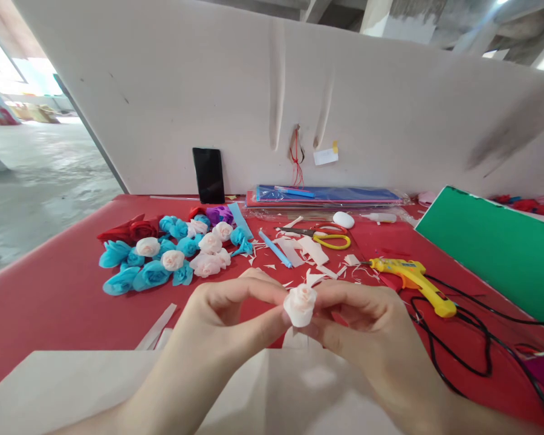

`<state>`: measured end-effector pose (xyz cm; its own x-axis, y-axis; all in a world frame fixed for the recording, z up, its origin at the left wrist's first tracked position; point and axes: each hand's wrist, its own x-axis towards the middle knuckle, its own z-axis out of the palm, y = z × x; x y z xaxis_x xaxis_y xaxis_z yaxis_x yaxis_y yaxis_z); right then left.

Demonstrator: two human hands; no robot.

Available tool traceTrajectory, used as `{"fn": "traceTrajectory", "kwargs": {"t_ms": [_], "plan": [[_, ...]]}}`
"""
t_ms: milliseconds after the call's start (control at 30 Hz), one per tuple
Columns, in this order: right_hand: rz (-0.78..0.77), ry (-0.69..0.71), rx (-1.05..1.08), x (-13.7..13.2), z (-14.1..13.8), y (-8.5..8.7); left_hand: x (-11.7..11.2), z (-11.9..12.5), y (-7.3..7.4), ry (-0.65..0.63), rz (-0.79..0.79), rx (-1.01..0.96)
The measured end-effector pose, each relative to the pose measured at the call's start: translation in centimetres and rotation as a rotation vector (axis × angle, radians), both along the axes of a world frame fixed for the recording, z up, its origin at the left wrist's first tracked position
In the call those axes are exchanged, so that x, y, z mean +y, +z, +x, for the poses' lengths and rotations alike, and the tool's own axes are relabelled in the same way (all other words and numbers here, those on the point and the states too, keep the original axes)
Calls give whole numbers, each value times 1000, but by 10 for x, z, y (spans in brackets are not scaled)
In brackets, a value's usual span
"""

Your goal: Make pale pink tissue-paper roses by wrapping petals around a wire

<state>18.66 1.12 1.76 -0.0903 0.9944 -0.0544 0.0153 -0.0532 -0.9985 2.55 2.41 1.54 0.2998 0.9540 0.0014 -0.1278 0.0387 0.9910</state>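
Observation:
Between my two hands is a small pale pink paper rose point(300, 305), held up above the near edge of the red table. My left hand point(236, 311) pinches its left side with thumb and forefinger. On the other side, the thumb and fingers of my right hand point(360, 314) grip the rose. Below it a strip of the same pale paper point(295, 339) shows, partly hidden by my fingers. Finished-looking paper roses in blue point(152, 276), pale pink point(211, 243), red point(145, 228) and purple point(220, 214) lie in a cluster to the left.
Pale paper scraps point(315, 249) surround scissors point(330, 238) and a blue pen point(275, 249). A yellow glue gun point(417, 281) with a looping black cord point(485, 338) lies right, near a green board point(494, 254). At the back are a phone point(208, 175) and wrapped paper sheets point(335, 194).

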Motion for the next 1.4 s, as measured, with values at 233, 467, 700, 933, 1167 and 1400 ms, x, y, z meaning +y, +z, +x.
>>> {"fn": "traceTrajectory", "kwargs": {"t_ms": [233,467,700,933,1167,1400], "plan": [[212,-118,-50,-1,-3,3,-3,2,-1,41,80,13],[404,-161,-72,-5,-6,0,-2,3,1,107,170,89],[288,-110,-66,-5,-6,2,4,-4,0,-1,144,210],[26,94,22,-1,-1,7,11,-7,-2,-118,72,93],[-165,275,161,2,8,1,19,-10,-6,-351,-53,-146],[-165,425,424,5,6,3,19,-10,-5,-446,-63,-212]]}}
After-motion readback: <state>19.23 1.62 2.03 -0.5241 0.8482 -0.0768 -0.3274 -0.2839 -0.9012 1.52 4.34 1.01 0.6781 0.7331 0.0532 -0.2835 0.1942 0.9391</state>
